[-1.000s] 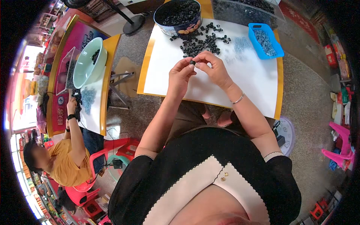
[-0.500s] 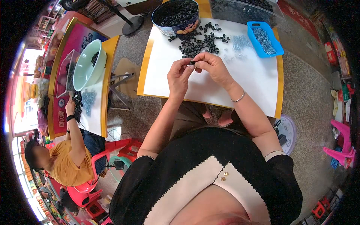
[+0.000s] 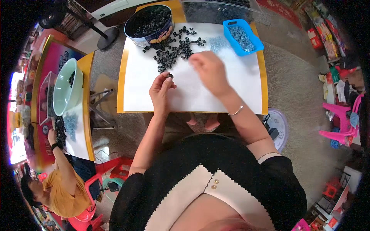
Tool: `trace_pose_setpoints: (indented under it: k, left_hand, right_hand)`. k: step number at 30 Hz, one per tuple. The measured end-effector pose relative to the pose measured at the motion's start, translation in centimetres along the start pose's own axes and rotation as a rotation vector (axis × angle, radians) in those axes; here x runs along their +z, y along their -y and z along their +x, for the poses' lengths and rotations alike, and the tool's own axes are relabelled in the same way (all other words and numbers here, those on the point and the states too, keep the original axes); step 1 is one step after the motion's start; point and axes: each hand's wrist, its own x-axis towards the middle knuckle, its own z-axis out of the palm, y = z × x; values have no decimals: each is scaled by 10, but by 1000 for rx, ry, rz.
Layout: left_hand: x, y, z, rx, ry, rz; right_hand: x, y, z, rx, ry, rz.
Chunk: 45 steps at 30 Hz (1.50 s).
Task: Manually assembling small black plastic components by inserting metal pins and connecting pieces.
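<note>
Between the thumb and fingers of my left hand (image 3: 160,89) is a small black ring-shaped part (image 3: 170,76), held just above the white tabletop (image 3: 192,92). My right hand (image 3: 210,71) hangs over the table's middle, its fingers smeared by motion, so whether they hold anything is unclear. Beyond my left hand lies a loose heap of small black parts (image 3: 169,54). Past my right hand, small clear bluish pieces (image 3: 217,43) are scattered on the white surface. A blue plastic basket (image 3: 259,47) at the far right holds more of those pieces.
A round tub (image 3: 130,37) filled with black parts stands at the far left. Behind sits a clear plastic bin (image 3: 219,12). Leftward, a person in a yellow shirt (image 3: 67,192) works at another table with a pale green basin (image 3: 63,90). A pink stool (image 3: 339,123) stands far right.
My hands have parted: the right has moved off toward the clear pieces, while the left keeps the black part. The whole view has shifted, so the table appears farther left.
</note>
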Motion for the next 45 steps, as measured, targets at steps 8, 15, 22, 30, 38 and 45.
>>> trace_pose_setpoints:
  k: [8,15,22,30,38,45]
  left_hand:
    - [4,10,-10,-31,105,116]
    - [4,6,-10,-33,112,227]
    - [3,6,-9,-40,108,251]
    - [2,9,-9,-43,116,221]
    - [0,-4,-5,-187,146,-79]
    - [31,-24,-15,-291,267,-221]
  right_hand:
    - [-57,-88,-36,367,39,-361]
    - [-35,-89,-33,324,76,-358]
    - [-34,-90,-36,347,49,-272]
    - [-36,-89,-39,510,-38,61]
    - [-44,-34,-26,738,81,628]
    - [-25,26,-27,563,127,665]
